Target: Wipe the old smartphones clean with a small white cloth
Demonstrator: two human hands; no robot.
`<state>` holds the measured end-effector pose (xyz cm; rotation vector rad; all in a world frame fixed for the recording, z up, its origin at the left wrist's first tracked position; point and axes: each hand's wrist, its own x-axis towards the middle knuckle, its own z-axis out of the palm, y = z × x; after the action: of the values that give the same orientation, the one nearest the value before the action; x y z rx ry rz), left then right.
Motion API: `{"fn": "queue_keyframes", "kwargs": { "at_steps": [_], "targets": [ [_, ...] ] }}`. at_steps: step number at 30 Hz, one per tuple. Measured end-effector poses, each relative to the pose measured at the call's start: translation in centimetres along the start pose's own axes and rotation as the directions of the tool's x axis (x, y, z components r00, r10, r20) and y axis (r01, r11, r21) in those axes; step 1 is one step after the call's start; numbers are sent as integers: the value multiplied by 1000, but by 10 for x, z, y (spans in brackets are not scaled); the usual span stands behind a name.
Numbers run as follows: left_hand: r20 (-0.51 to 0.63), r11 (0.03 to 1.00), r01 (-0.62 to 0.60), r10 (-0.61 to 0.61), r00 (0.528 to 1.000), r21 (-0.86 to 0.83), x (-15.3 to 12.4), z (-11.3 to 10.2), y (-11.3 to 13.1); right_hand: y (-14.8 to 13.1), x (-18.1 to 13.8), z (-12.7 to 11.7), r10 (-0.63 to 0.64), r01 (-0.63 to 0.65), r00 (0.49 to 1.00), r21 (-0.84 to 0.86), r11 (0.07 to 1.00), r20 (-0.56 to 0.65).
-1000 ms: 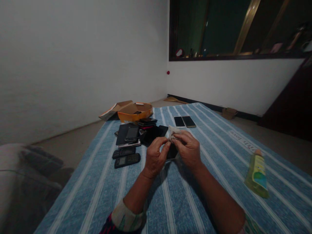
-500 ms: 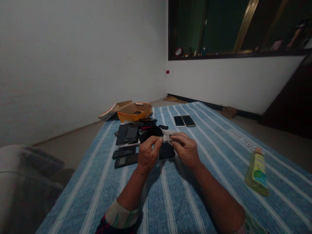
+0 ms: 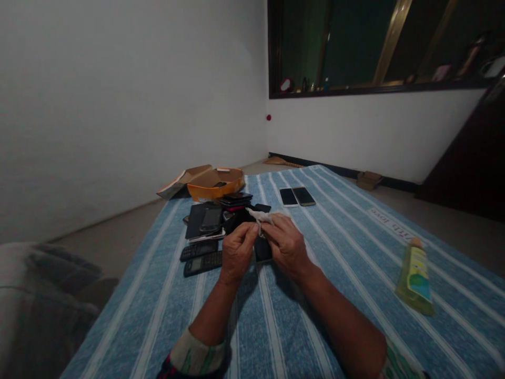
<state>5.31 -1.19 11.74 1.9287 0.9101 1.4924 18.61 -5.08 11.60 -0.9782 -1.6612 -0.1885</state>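
My right hand is closed on a crumpled whitish tissue, part of which sticks out past its fingertips. Thumb against forefinger, my left hand pinches something small at the tissue's edge that I cannot make out. Both hands' fingertips almost meet. Under them lies a dark phone, mostly covered by the right hand. To the left are two black keypad phones, the nearer one with a grey screen. Behind these, a dark slider-like phone rests on a black flat case.
An open orange cardboard box stands at the far left of the striped cloth. A stack of dark phones sits before it. Two smartphones lie side by side farther back. A yellow-green bottle lies at the right.
My right hand has moved left, closer to my left hand, bringing the tissue against the left fingertips. The view has shifted slightly.
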Motion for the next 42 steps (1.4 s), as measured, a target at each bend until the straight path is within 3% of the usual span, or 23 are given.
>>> {"fn": "queue_keyframes", "kwargs": {
  "at_steps": [3, 7, 13, 16, 18, 22, 25, 28, 37, 42],
  "targets": [
    [9, 1000, 5, -5, 1000, -27, 1, -1, -1, 6, -2, 2, 24, -21, 998, 47, 999, -55],
    [1, 999, 34, -34, 999, -22, 1, -2, -1, 14, -6, 4, 158, -133, 982, 212, 968, -106],
    [-15, 999, 36, -36, 999, 9, 1, -2, 1, 20, -8, 7, 439, -345, 889, 438, 830, -131],
    [-20, 999, 37, -36, 999, 35, 2, -2, 3, 21, -9, 7, 501, -393, 858, 483, 783, -115],
    [-21, 998, 37, -36, 999, 50, 2, -2, 4, 18, -8, 5, 451, -358, 885, 447, 820, -119],
    [-8, 999, -4, 4, 1000, 34, 1, 0, 4, 6, -4, 1, 173, -151, 981, 217, 965, -86],
    [-10, 1000, -18, 18, 1000, 25, 0, 1, 3, 0, -1, 0, 62, -60, 998, 71, 996, -28],
    [-8, 999, -17, 18, 1000, 35, -1, 1, 3, 4, -2, 1, 72, -68, 997, 88, 994, -40],
    [-23, 998, 23, -22, 999, 62, 1, -1, 2, 23, -8, 5, 324, -250, 936, 394, 885, -135],
    [-30, 998, 19, -18, 999, 59, 1, 0, 1, 19, -8, 4, 246, -205, 963, 289, 935, -114]
  ]
}}
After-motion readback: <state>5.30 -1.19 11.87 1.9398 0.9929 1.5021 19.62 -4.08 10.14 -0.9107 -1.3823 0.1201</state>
